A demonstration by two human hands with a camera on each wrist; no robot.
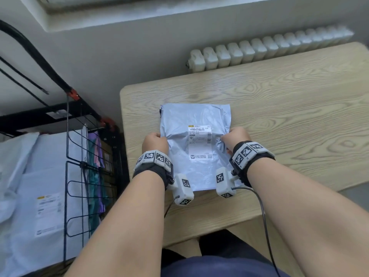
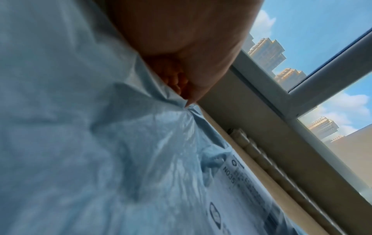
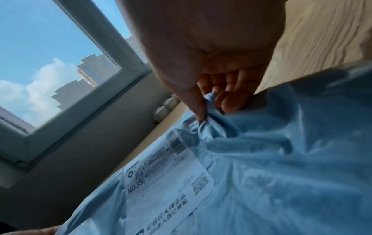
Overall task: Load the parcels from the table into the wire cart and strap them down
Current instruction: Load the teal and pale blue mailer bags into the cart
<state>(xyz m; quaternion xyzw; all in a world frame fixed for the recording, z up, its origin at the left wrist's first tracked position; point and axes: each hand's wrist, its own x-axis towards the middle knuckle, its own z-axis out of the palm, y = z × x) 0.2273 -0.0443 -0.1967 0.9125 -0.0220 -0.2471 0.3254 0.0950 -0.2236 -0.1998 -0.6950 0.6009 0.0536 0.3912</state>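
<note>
A grey-blue plastic mailer parcel [image 1: 196, 116] with a white shipping label [image 1: 199, 142] lies on the wooden table [image 1: 289, 100]. My left hand [image 1: 154, 142] grips its left edge and my right hand [image 1: 236, 137] pinches its right edge. In the right wrist view the thumb and fingers [image 3: 231, 101] bunch the plastic of the parcel [image 3: 281, 159]. In the left wrist view my left hand [image 2: 193, 66] clamps a fold of the parcel [image 2: 80, 127]. The black wire cart [image 1: 83, 168] stands left of the table with pale parcels [image 1: 42, 196] inside it.
A white radiator [image 1: 259, 48] runs along the wall behind the table. The cart's black handle [image 1: 36, 56] rises at the upper left. Colourful items [image 1: 95, 162] hang along the cart's right side. My lap [image 1: 219, 264] is at the table's near edge.
</note>
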